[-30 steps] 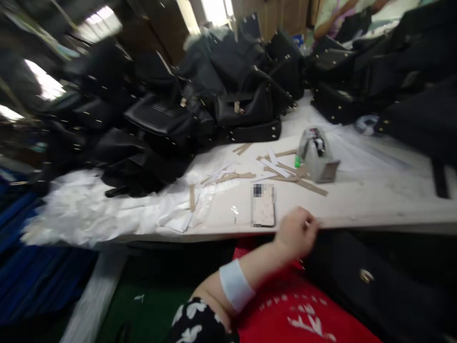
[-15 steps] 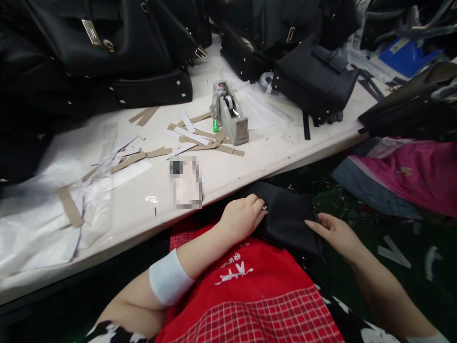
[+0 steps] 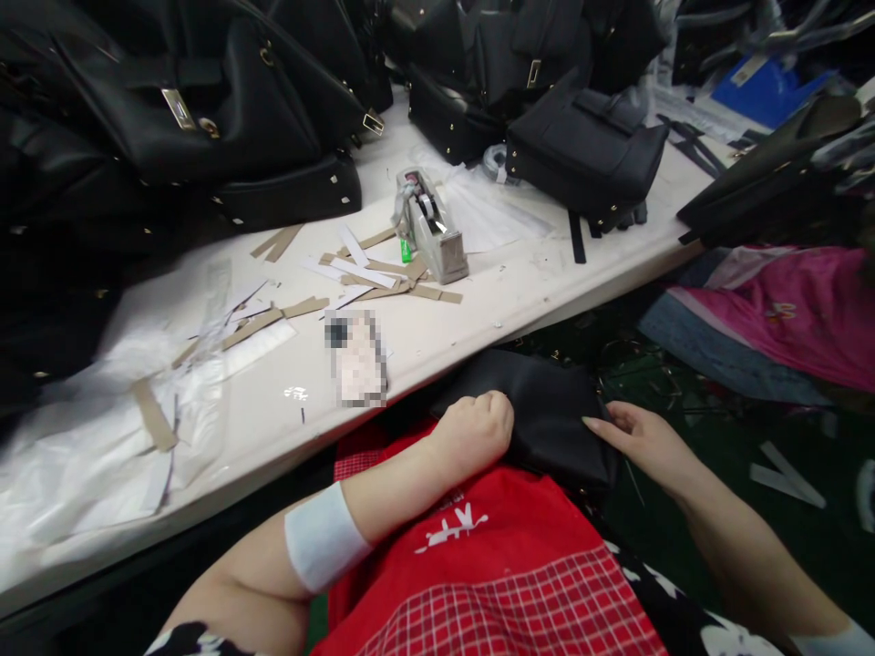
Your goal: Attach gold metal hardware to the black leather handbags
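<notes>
1. The black handbag (image 3: 547, 410) lies across the person's lap between the two hands, below the front edge of the worktop (image 3: 492, 305) and over the top of the red apron (image 3: 471, 583).
2. The left hand (image 3: 478, 428) is curled into a fist against the left part of this bag; its palm side is hidden, so I cannot tell whether the fingers grip anything.
3. The right hand (image 3: 635, 437) is at the bag's right edge, thumb on the near face and fingers bent behind the edge, apparently pinching it, though the fingertips are partly out of sight.
4. On the worktop, left of the bag and near the front edge, lies what looks like a phone (image 3: 359, 364), blurred over.
5. Behind it, brown and white strips (image 3: 437, 293) lie loosely crossed beside a grey tape dispenser (image 3: 447, 251).
6. Farther back stand more black handbags (image 3: 225, 128) with gold-coloured hardware; another black bag (image 3: 581, 150) lies tipped, studs showing, right of the dispenser.
7. Pink cloth (image 3: 807, 310) hangs beyond the right hand, well apart from it.
</notes>
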The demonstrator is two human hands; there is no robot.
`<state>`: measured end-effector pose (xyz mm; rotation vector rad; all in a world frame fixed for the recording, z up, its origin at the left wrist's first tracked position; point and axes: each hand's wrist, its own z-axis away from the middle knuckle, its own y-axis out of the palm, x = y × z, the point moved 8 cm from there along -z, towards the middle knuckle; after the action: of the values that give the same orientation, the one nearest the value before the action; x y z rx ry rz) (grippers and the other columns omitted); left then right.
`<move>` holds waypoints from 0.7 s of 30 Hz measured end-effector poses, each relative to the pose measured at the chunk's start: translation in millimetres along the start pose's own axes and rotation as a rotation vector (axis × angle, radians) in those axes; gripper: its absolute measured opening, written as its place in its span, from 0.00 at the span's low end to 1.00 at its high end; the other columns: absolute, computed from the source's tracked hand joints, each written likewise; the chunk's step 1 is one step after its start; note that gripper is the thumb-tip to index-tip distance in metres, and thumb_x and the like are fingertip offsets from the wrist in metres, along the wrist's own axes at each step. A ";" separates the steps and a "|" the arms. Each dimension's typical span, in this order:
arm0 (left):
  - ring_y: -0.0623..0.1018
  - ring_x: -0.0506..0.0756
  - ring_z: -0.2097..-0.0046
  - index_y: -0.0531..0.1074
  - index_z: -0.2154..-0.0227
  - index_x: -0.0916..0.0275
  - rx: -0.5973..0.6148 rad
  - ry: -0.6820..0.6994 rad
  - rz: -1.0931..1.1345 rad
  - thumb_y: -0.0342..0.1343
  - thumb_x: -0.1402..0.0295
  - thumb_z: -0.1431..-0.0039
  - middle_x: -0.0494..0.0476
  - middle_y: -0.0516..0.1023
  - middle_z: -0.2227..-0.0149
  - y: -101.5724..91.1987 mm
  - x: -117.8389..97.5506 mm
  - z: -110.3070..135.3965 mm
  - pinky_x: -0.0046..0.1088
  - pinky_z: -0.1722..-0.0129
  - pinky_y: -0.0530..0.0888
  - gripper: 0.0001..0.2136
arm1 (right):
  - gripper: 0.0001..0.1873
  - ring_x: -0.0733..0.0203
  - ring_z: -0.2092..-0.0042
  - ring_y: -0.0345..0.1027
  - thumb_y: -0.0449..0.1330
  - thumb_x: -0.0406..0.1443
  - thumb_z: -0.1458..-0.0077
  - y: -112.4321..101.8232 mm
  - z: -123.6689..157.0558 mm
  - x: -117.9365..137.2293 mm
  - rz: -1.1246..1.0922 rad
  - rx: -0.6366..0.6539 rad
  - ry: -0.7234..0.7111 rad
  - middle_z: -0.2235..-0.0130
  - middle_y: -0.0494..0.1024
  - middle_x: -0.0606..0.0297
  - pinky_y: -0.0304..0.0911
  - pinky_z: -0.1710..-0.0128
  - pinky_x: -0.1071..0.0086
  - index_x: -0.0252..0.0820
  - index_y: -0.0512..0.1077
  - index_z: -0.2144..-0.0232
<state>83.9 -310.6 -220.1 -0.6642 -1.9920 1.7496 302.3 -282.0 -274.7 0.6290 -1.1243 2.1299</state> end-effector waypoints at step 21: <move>0.77 0.55 0.66 0.71 0.64 0.62 0.168 -0.230 0.241 0.46 0.65 0.33 0.56 0.75 0.66 8.2 26.0 -12.9 0.30 0.71 0.69 0.11 | 0.23 0.50 0.61 0.74 0.60 0.55 0.49 7.4 -6.4 -16.5 -0.058 0.082 0.056 0.64 0.80 0.59 0.66 0.66 0.67 0.41 0.72 0.67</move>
<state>71.2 -284.1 -226.8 -0.6973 -1.9452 2.1978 307.5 -284.9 -293.0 0.6282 -0.9813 2.1390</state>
